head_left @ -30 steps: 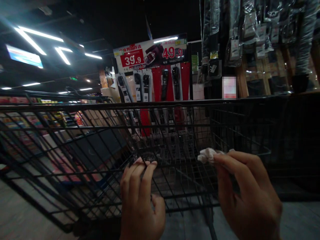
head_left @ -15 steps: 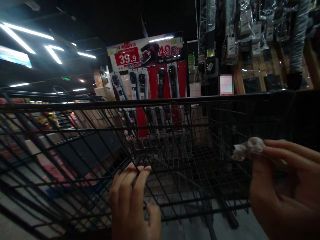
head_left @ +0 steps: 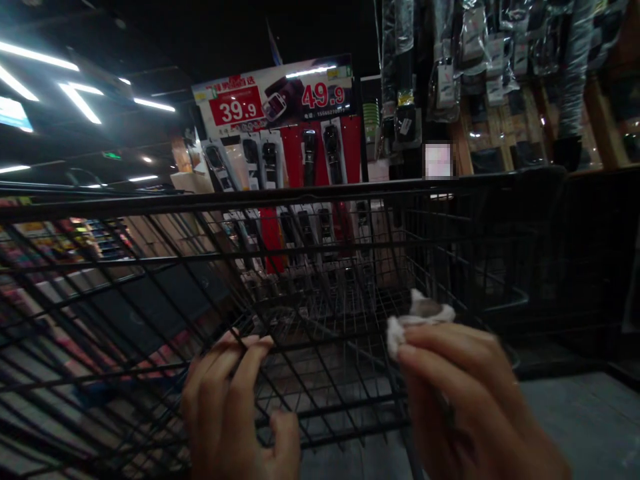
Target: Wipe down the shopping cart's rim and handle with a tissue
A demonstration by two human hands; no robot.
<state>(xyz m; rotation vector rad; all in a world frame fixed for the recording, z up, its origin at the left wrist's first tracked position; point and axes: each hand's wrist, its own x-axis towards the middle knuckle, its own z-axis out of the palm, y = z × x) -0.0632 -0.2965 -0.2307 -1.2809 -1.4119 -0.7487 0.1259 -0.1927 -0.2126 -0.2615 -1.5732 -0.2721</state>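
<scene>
Your left hand (head_left: 235,407) is lower left of centre: fingers side by side and slightly bent, thumb standing off with a clear gap. Fingertips are up at a side wire of the shopping cart (head_left: 280,195); contact looks likely, but can't tell for sure.

Your right hand (head_left: 475,400), lower right, pinches a crumpled white cloth (head_left: 397,337) between fingers and thumb. Fingers pressed together, thumb mostly tucked under them. Cloth sits right of centre, just below mid-height, bunched, with a greyish patch on top. Could be paper; can't tell. Whether it touches the wires, can't tell either.

Cart runs across most of the frame, its top rail spanning left to right above both hands. Its black side wires stand between you and the display behind, cutting across the lower packs.

Upper centre: price sign (head_left: 273,100) reading 39.9 and 49.9. Packaged belts (head_left: 333,153) hang under it against a red board (head_left: 354,157). Upper right: plastic-wrapped goods (head_left: 445,87) hang in a dense row, wooden boards (head_left: 607,130) behind them. Left, seen through the wires: a dark panel (head_left: 165,300). Upper left: bright strip lights (head_left: 80,103). Lower right: grey floor (head_left: 585,420).
</scene>
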